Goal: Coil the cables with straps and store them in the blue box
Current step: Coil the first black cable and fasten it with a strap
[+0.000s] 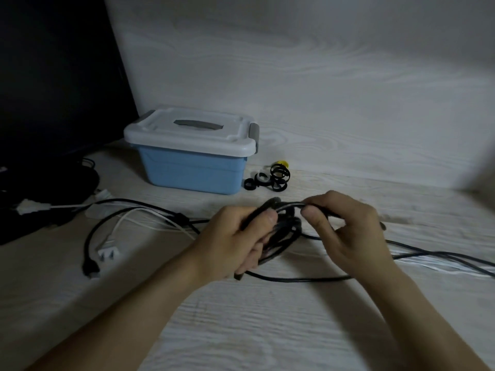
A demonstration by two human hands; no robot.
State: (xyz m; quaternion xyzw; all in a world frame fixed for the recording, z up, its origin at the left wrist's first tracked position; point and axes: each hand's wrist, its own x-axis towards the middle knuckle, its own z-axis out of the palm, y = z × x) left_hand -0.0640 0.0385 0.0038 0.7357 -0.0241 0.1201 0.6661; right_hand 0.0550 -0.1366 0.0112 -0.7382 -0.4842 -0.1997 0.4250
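Observation:
My left hand [235,242] grips a coil of black cable [286,231] just above the table. My right hand [345,226] pinches a strand of the same cable at the top of the coil, thumb and fingers curled round it. The cable's loose end trails off to the right [428,254]. The blue box [192,170] stands behind the hands with its white lid [187,129] closed. Several black straps [276,178] lie to the right of the box, one with a yellow piece.
Another black cable [91,236] and a white cable [139,215] with a white plug [108,254] lie loose on the left. A dark monitor [53,76] and its base stand at the far left. The wooden table [267,330] runs to the near edge.

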